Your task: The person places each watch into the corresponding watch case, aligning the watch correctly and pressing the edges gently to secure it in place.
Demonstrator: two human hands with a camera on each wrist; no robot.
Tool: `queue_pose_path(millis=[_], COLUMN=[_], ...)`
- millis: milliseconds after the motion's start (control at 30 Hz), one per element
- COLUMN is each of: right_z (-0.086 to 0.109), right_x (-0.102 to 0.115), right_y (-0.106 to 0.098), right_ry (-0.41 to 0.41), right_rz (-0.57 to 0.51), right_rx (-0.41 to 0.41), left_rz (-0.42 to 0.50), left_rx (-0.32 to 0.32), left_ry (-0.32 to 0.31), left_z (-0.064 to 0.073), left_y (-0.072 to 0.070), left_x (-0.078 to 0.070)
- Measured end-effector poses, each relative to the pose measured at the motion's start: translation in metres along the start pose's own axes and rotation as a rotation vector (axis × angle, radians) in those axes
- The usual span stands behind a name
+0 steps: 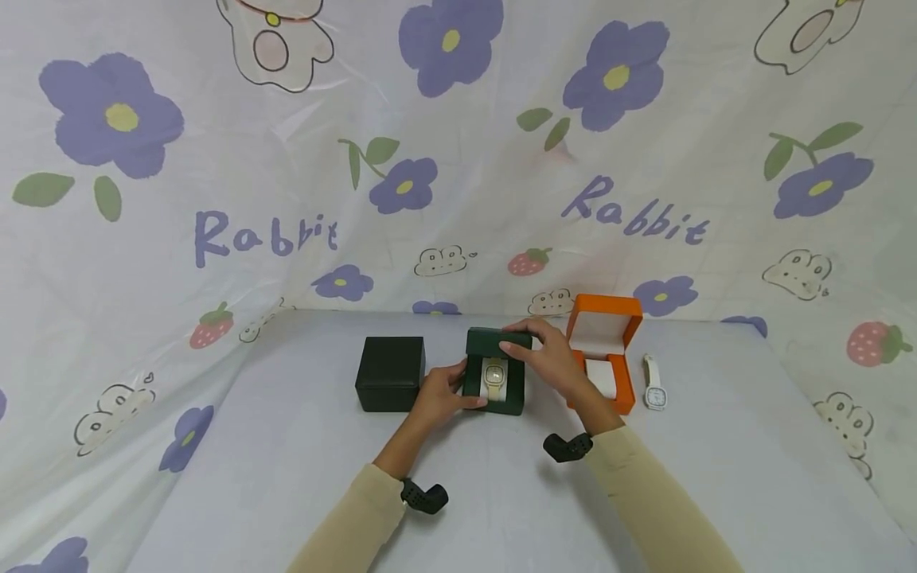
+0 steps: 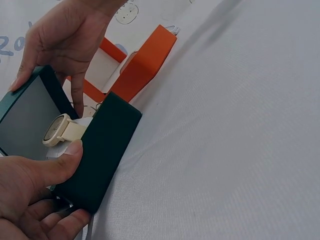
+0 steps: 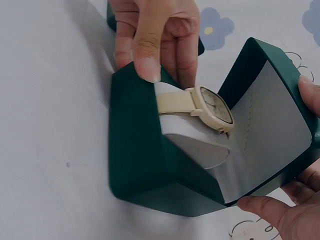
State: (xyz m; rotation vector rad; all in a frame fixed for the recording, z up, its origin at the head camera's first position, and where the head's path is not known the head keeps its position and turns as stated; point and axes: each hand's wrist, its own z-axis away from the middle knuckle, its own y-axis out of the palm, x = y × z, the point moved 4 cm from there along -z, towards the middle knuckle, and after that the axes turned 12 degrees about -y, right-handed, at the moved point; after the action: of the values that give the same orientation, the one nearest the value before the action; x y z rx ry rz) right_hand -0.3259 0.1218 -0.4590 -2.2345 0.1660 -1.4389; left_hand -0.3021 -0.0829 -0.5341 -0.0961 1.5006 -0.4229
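A green watch box (image 1: 517,394) stands with its lid (image 3: 280,120) raised on the table, left of the orange box. Inside it, a cream watch (image 3: 215,107) is wrapped round a white cushion (image 3: 195,142), dial facing up toward the lid. My left hand (image 1: 438,395) grips the left side of the base, its thumb over the front rim near the strap. With my right hand (image 1: 552,362) I hold the lid at its right end, thumb on the front and fingers behind. Parts of the cushion are hidden under the watch.
A closed black-green box (image 1: 390,374) stands just left of my left hand. On the right is an open orange watch box (image 1: 607,304) with a white cushion, partly behind my right wrist. Beside it lies a white watch (image 1: 653,390). A printed cloth (image 1: 458,159) hangs behind the table.
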Motion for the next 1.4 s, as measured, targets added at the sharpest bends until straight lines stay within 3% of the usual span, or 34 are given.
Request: queue_pose_path(millis=[267, 667, 900, 967, 1167, 1400], right_z=[0.006, 0.015, 0.024, 0.026, 0.033, 0.034], right_x=[-0.007, -0.008, -0.008, -0.009, -0.019, -0.021], right_y=[0.003, 0.009, 0.013, 0.013, 0.006, 0.009], right_ry=[-0.001, -0.089, -0.095, -0.104, -0.1, -0.062], right_rz=[-0.005, -0.003, 0.002, -0.015, -0.076, -0.056], right_rx=[-0.023, -0.024, -0.032, -0.066, -0.281, -0.269], left_rz=[0.005, 0.003, 0.001, 0.005, -0.015, -0.013], left_rx=[0.001, -0.004, -0.011, -0.014, -0.028, -0.022], left_ry=[-0.018, -0.013, -0.024, -0.035, -0.058, -0.039], left_z=[-0.001, -0.001, -0.001, -0.001, 0.001, 0.002], left_y=[0.0, -0.002, -0.001, -0.001, 0.0, -0.001], left_x=[0.001, 0.0, 0.002, 0.002, 0.005, 0.004])
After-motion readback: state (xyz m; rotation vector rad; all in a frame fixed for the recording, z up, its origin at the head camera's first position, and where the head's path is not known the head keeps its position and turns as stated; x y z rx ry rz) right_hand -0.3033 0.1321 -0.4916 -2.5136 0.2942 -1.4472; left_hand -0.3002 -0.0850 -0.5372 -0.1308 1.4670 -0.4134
